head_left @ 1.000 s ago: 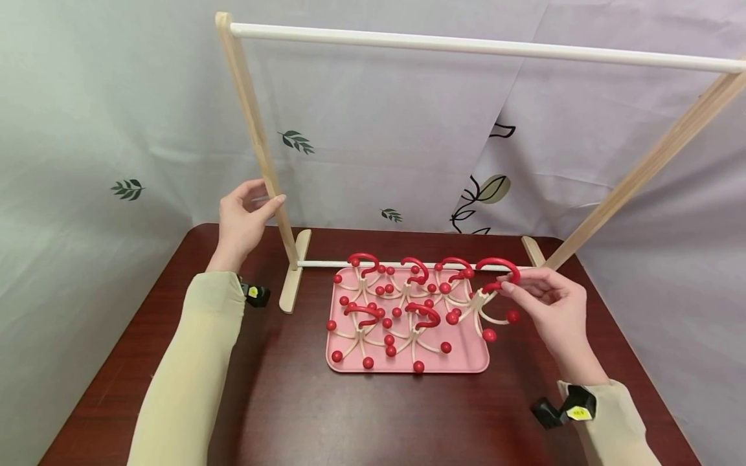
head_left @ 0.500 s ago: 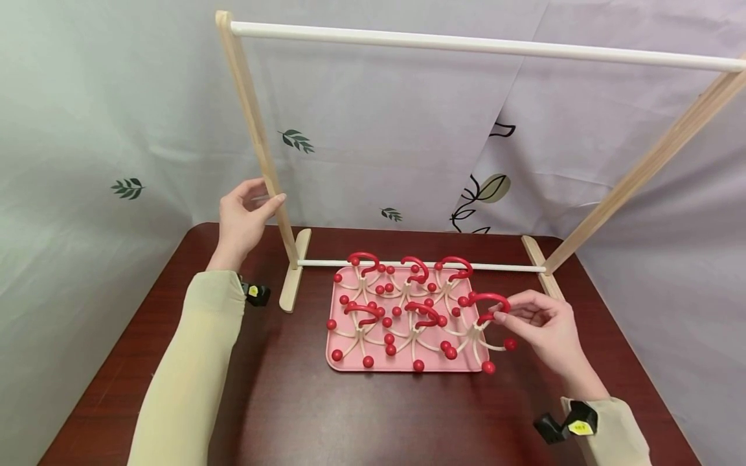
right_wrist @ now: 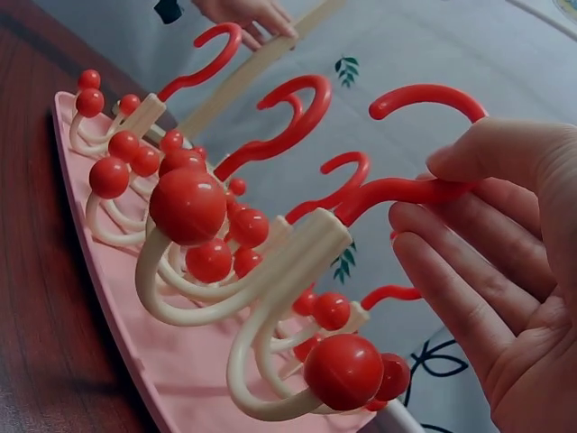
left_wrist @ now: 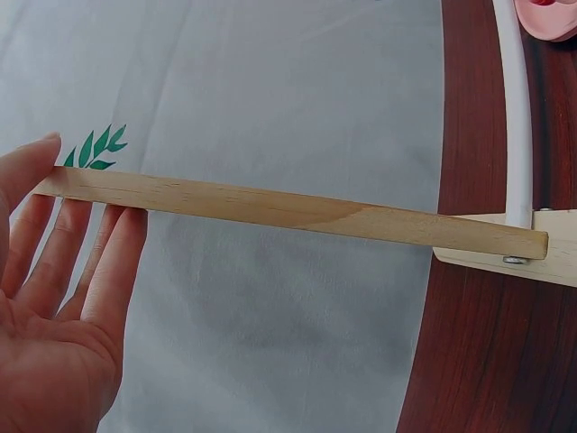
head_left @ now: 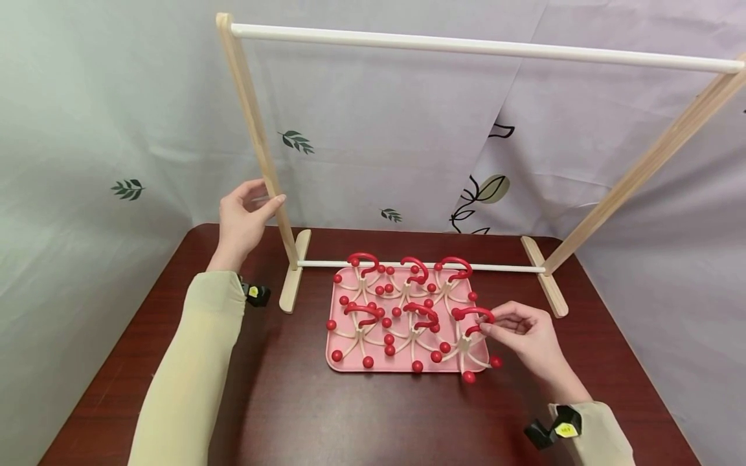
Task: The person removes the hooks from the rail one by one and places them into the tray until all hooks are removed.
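My right hand (head_left: 527,340) pinches the red top hook of a multi-arm hanger (head_left: 464,344) between thumb and fingers. That hanger has curved cream arms tipped with red balls. It stands upright over the front right corner of a pink tray (head_left: 396,371); whether it touches the tray I cannot tell. In the right wrist view the held hanger (right_wrist: 311,244) hangs below the fingers. Several similar hangers (head_left: 361,333) sit on the tray in two rows, hooks up. My left hand (head_left: 241,223) holds the rack's left wooden upright (head_left: 249,110), thumb on one side and fingers on the other.
The rack's white top bar (head_left: 484,46) spans high above the tray. A lower white bar (head_left: 326,263) runs just behind it. The right upright (head_left: 641,171) stands on a wooden foot (head_left: 544,278) beyond my right hand. Patterned cloth (head_left: 379,129) hangs behind the dark table (head_left: 326,421).
My right hand has brought the hanger down, nearer and slightly left, from the tray's right side to its front right corner. The left hand stays on the upright.
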The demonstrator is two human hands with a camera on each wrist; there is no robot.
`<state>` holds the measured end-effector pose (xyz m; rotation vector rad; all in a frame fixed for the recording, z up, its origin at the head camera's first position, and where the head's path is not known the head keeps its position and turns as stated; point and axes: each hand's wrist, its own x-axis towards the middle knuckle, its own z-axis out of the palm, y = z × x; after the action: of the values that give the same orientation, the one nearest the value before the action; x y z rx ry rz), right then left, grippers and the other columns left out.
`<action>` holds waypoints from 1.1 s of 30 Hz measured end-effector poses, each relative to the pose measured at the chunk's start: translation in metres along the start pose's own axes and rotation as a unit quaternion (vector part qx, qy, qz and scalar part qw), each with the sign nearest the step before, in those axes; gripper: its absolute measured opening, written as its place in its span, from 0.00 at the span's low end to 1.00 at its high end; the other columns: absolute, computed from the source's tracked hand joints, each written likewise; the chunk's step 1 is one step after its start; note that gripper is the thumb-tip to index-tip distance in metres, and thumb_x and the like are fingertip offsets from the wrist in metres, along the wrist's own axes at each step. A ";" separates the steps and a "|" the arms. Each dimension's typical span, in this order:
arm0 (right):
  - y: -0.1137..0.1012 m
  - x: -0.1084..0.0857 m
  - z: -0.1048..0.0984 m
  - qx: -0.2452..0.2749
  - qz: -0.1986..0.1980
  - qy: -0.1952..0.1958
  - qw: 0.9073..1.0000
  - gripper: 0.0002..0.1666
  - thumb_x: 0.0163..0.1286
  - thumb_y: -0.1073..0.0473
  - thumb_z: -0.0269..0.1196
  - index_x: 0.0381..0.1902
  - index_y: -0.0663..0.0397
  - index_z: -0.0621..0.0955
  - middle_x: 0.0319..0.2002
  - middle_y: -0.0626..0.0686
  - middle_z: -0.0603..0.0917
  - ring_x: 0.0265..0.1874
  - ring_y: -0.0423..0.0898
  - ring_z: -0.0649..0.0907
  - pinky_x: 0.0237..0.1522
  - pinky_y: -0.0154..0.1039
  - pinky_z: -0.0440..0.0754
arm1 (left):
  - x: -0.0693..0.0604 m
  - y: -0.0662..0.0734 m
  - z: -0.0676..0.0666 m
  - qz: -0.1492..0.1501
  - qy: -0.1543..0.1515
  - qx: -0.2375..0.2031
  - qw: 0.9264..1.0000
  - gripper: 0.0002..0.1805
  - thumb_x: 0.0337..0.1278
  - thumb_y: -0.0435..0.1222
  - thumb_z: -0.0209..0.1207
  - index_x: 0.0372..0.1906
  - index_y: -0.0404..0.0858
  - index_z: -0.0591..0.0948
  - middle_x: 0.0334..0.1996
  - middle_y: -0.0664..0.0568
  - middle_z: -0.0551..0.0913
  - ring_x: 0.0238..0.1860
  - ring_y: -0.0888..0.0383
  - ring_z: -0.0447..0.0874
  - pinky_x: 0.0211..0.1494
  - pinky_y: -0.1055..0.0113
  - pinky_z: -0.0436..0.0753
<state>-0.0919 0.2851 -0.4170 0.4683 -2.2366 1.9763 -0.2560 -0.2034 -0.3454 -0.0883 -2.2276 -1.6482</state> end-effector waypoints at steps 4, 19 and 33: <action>0.003 0.001 0.000 -0.004 0.000 0.003 1.000 0.10 0.59 0.82 0.68 0.39 0.75 0.82 0.38 0.69 0.87 0.34 0.46 0.90 0.40 0.39 0.87 | 0.000 0.000 0.000 0.000 0.001 0.002 1.000 0.25 0.62 0.41 0.71 0.62 0.40 0.81 0.54 0.45 0.84 0.50 0.57 0.85 0.47 0.69 0.85; 0.012 -0.002 -0.002 -0.005 0.022 0.013 1.000 0.09 0.63 0.80 0.67 0.41 0.76 0.82 0.37 0.60 0.89 0.34 0.46 0.90 0.38 0.38 0.88 | -0.001 -0.001 0.001 0.009 0.004 0.003 1.000 0.24 0.63 0.43 0.70 0.62 0.40 0.82 0.53 0.46 0.85 0.50 0.56 0.85 0.47 0.70 0.85; 0.021 -0.003 -0.002 0.005 0.047 0.036 0.998 0.08 0.63 0.79 0.68 0.41 0.75 0.82 0.37 0.61 0.89 0.35 0.48 0.90 0.40 0.41 0.88 | -0.001 0.002 0.001 0.001 0.003 0.002 1.000 0.24 0.62 0.42 0.70 0.62 0.40 0.82 0.53 0.46 0.85 0.52 0.52 0.85 0.47 0.70 0.85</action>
<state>-0.0955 0.2892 -0.4378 0.2924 -2.2447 2.0140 -0.2546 -0.2019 -0.3443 -0.0828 -2.2244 -1.6421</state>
